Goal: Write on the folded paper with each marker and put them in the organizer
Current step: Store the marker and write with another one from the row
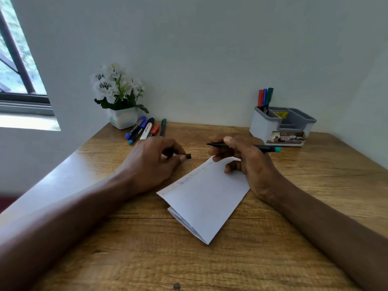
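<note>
The right hand (249,162) pinches a slim black marker (243,146) with a teal end, held level, tip pointing left. Just under that grip lies the folded paper (206,198), faint writing along its upper edge. Left of it, the left hand (153,162) closes on a small black cap (188,156). Behind the grip stands the grey organizer (281,127) holding three markers (265,99); far left, loose markers (144,129) lie beside a flower pot (122,118).

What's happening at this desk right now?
A person sits at a wooden desk. The right hand holds an uncapped teal-ended marker above the folded paper; the left hand pinches its black cap. Faint writing runs along the paper's upper left edge. Three markers stand in the organizer, and five more lie beside the flower pot.
</note>
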Demonstrator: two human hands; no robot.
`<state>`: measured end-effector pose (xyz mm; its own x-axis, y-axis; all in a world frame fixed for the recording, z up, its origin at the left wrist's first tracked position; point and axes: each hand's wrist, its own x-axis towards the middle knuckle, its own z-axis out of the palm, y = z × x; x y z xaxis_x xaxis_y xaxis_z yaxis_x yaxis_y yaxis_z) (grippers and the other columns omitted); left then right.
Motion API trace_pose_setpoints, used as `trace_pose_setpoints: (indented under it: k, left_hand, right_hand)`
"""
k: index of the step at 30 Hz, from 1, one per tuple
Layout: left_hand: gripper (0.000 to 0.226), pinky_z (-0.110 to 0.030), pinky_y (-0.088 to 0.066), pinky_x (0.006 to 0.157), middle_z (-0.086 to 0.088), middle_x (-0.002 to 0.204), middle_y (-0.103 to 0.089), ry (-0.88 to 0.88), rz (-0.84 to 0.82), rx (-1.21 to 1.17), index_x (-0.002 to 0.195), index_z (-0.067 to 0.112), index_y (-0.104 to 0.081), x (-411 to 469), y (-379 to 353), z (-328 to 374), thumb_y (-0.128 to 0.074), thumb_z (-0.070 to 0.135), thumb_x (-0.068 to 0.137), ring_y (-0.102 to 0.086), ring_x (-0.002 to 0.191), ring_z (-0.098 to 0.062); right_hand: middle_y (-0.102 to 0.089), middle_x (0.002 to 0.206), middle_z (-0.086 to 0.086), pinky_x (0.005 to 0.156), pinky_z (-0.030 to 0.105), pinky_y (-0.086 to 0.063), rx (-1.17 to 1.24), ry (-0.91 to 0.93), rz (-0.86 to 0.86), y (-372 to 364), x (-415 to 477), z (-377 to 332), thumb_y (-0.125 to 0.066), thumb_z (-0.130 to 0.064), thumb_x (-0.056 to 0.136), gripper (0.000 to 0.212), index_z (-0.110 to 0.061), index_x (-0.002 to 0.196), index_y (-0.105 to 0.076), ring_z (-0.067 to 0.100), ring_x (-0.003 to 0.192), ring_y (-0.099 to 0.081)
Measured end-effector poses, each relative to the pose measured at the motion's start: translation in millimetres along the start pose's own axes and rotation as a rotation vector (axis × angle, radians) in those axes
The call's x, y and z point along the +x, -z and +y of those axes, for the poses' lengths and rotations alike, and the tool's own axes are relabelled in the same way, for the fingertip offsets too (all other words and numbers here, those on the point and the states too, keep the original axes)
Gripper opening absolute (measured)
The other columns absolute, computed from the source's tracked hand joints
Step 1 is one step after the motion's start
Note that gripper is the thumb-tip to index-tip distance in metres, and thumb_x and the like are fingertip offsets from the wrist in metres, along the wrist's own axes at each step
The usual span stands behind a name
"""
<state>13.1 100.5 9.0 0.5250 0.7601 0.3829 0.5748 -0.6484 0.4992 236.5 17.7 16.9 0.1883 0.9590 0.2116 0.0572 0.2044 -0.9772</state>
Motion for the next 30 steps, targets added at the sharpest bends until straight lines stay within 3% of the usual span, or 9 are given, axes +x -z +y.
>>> trace_pose_setpoints:
  k: [2,4,7,10,15,19,24,26,30]
  left_hand:
    - [0.010,-0.010,-0.047,0.070,0.021,0.093,-0.072,-0.001,0.010,-0.189,0.102,0.038,-0.072,-0.9,1.0,2.0,-0.069,0.033,0.093,-0.064,0.094,0.006]
    - [0.012,-0.024,-0.055,0.077,0.017,0.096,-0.074,-0.011,-0.019,-0.297,0.103,0.036,-0.072,-2.5,2.4,4.6,-0.070,0.030,0.093,-0.067,0.093,-0.003]
    - [0.013,-0.039,-0.059,0.082,0.013,0.096,-0.074,-0.031,-0.061,-0.297,0.104,0.036,-0.073,-3.4,2.2,6.4,-0.069,0.028,0.093,-0.068,0.093,-0.008]
    - [0.014,-0.045,-0.058,0.084,0.013,0.096,-0.074,-0.052,-0.075,-0.303,0.104,0.036,-0.072,-3.3,2.4,7.7,-0.069,0.029,0.093,-0.068,0.094,-0.010]
    - [0.014,-0.044,-0.058,0.088,0.013,0.100,-0.075,-0.100,-0.102,-0.330,0.105,0.033,-0.073,-4.3,3.2,10.0,-0.067,0.026,0.094,-0.069,0.099,-0.011]
    - [0.014,-0.044,-0.061,0.082,0.008,0.099,-0.075,-0.110,-0.100,-0.389,0.107,0.029,-0.073,-5.5,2.8,12.5,-0.067,0.025,0.095,-0.071,0.094,-0.014]
    - [0.024,-0.040,-0.061,0.078,0.000,0.097,-0.075,-0.196,-0.094,-0.485,0.106,0.019,-0.074,-8.6,1.3,21.0,-0.067,0.034,0.088,-0.071,0.090,-0.022]
    - [0.022,-0.035,-0.060,0.076,-0.004,0.094,-0.074,-0.230,-0.074,-0.563,0.104,0.012,-0.074,-10.0,2.3,25.2,-0.068,0.027,0.088,-0.070,0.087,-0.023]
    - [0.013,-0.028,-0.056,0.074,-0.008,0.092,-0.074,-0.283,-0.044,-0.656,0.101,0.005,-0.073,-9.0,8.0,26.3,-0.070,0.013,0.091,-0.068,0.085,-0.025]
  right_hand:
    - [-0.080,0.102,0.006,0.061,0.026,-0.054,0.026,0.025,-0.042,1.4,-1.1,-1.1,-0.053,-0.035,0.094,0.031,-0.024,0.097,-0.083,0.021,0.099,-0.074]
    - [-0.080,0.107,0.005,0.064,0.028,-0.055,0.048,0.031,-0.102,3.6,-1.6,-2.3,-0.053,-0.031,0.092,0.031,-0.026,0.095,-0.083,0.022,0.103,-0.074]
    - [-0.079,0.104,0.011,0.062,0.024,-0.056,0.092,0.014,-0.182,6.3,-2.3,-2.2,-0.056,-0.024,0.090,0.024,-0.024,0.093,-0.080,0.024,0.102,-0.076]
    - [-0.079,0.102,0.017,0.062,0.023,-0.056,0.121,0.002,-0.223,8.4,-2.2,0.4,-0.059,-0.021,0.090,0.016,-0.013,0.098,-0.071,0.027,0.103,-0.075]
    - [-0.078,0.105,0.019,0.065,0.024,-0.056,0.062,0.016,-0.255,8.6,0.4,3.0,-0.065,-0.023,0.090,0.012,-0.015,0.098,-0.070,0.029,0.107,-0.074]
    - [-0.080,0.100,0.015,0.067,0.025,-0.059,-0.006,0.039,-0.254,9.8,0.6,1.0,-0.073,-0.027,0.089,0.013,-0.017,0.097,-0.072,0.026,0.102,-0.076]
    - [-0.080,0.088,0.007,0.062,0.025,-0.059,-0.153,0.108,-0.264,4.7,-4.5,-12.0,-0.075,-0.038,0.084,0.013,-0.025,0.084,-0.075,0.018,0.081,-0.075]
    - [-0.079,0.083,0.007,0.058,0.024,-0.056,-0.131,0.141,-0.264,-0.9,-7.5,-16.7,-0.076,-0.039,0.082,0.012,-0.027,0.079,-0.076,0.017,0.075,-0.073]
    - [-0.077,0.077,0.008,0.058,0.024,-0.056,-0.040,0.185,-0.235,-6.2,-10.6,-24.5,-0.077,-0.033,0.080,0.019,-0.015,0.085,-0.075,0.017,0.070,-0.071]
